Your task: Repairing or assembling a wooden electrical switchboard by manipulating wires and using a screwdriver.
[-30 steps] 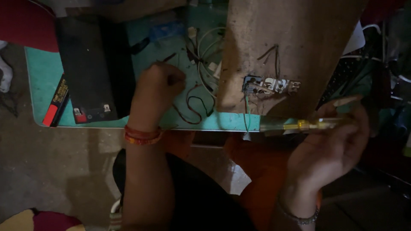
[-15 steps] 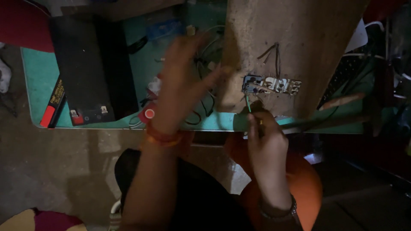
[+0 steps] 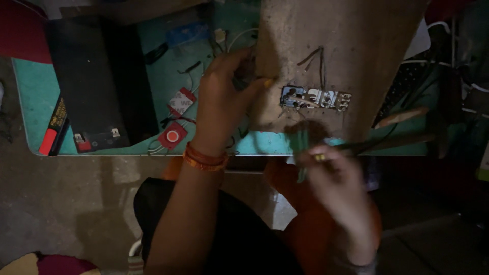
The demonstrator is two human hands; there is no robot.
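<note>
The left hand (image 3: pixel 224 97) curls at the left edge of a brown board (image 3: pixel 336 46), fingers closed on something small and dark there that I cannot make out. The right hand (image 3: pixel 336 178), blurred, pinches a thin tool (image 3: pixel 356 146) below a terminal block (image 3: pixel 316 98) on the board. A black battery (image 3: pixel 97 86) lies well left on the teal table (image 3: pixel 30 97).

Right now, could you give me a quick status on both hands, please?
Left hand gripping the wooden board edge. Right hand holding a thin tool, blurred. Terminal block untouched. Loose wires on the teal table.
</note>
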